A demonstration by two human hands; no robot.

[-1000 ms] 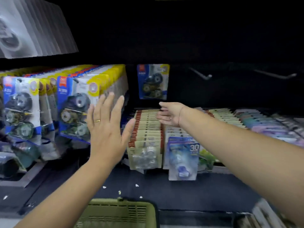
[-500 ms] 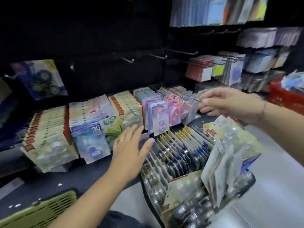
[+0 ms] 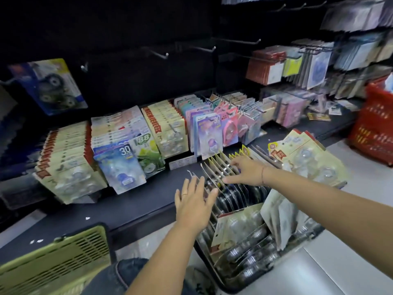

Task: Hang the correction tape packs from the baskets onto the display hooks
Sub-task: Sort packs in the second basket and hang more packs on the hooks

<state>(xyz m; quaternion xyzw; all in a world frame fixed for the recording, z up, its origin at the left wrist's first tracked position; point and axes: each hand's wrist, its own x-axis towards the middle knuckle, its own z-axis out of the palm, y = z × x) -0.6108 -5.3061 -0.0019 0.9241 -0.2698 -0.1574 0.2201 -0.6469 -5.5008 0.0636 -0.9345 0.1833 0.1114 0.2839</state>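
Bottom left, nearest me: green basket, beside a knee in jeans. Right of that, the black basket on the floor, crammed with correction tape packs standing upright in rows, and more of them lying loose at its near end. My left hand is at the left edge of those rows, fingers straight and spread, ring visible, holding nothing. My right hand is further back with fingers splayed across the card tops, touching them, and no pinch that I can see. Clear-blister packs lean at the basket's far right corner. Beyond is the dark shelf ledge, with hung rows of carded packs along its back edge. Above those, bare display hooks. One blue pack hangs alone at upper left. Red basket at far right.
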